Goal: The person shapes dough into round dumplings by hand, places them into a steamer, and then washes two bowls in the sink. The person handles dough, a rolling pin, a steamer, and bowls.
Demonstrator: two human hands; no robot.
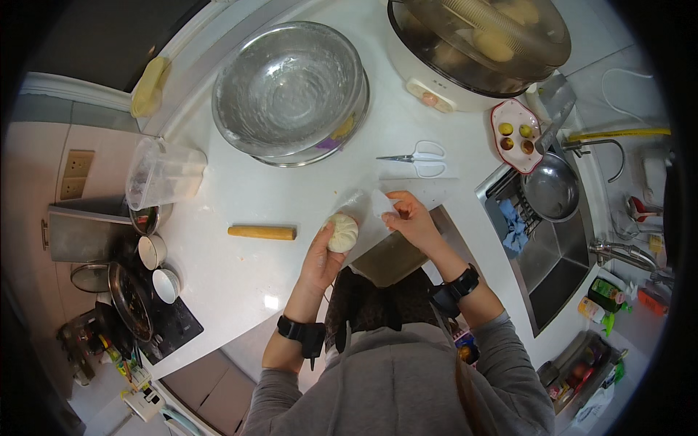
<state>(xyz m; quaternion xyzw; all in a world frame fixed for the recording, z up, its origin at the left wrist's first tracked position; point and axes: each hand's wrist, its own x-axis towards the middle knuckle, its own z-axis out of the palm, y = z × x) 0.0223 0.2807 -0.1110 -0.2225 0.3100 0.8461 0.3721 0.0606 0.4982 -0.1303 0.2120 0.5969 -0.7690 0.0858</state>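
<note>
A pale, pleated bun rests in my left hand, the thumb over its near side and the fingers beneath it. My right hand pinches a small piece of thin white paper or film between thumb and fingertips, just right of the bun. Beyond that hand lies a sheet of clear plastic on the white counter. White-handled scissors lie farther back, blades towards the left. To the left of the bun is a short wooden rolling pin.
A floury metal bowl sits at the back left, near a clear plastic container. An electric steamer holding pale buns stands at the back right. Beside the sink is a small dish with several fruits. Left is a black cooktop.
</note>
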